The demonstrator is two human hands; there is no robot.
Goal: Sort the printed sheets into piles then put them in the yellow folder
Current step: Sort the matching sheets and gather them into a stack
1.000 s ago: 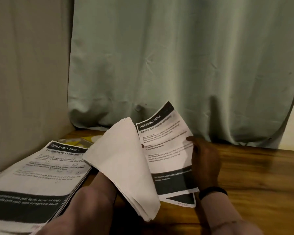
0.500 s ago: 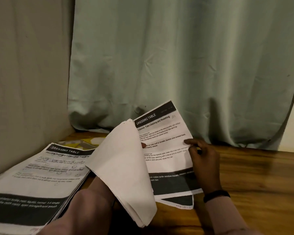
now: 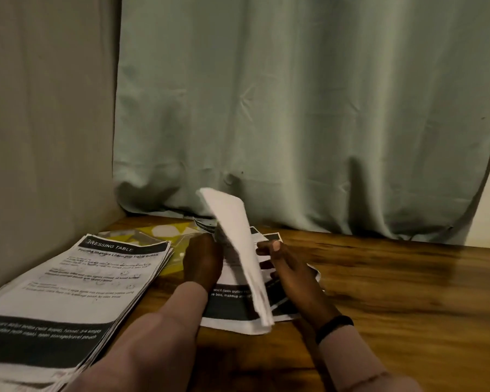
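A pale green curtain (image 3: 294, 114) hangs behind a wooden table (image 3: 408, 292). A grey wall (image 3: 46, 123) bounds its left edge. Light is dim.

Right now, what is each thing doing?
Left hand: resting on the bundle.
Right hand: fingers curled under the sheets.
Bundle: some sheets lifted, the rest flat on the table.
Pile: flat, printed side up.
Folder: flat, partly under the pile.

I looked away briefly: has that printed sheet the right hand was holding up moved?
Yes. The printed sheet has come down from in front of the curtain and now lies low over the wooden table, between the left hand and right hand.
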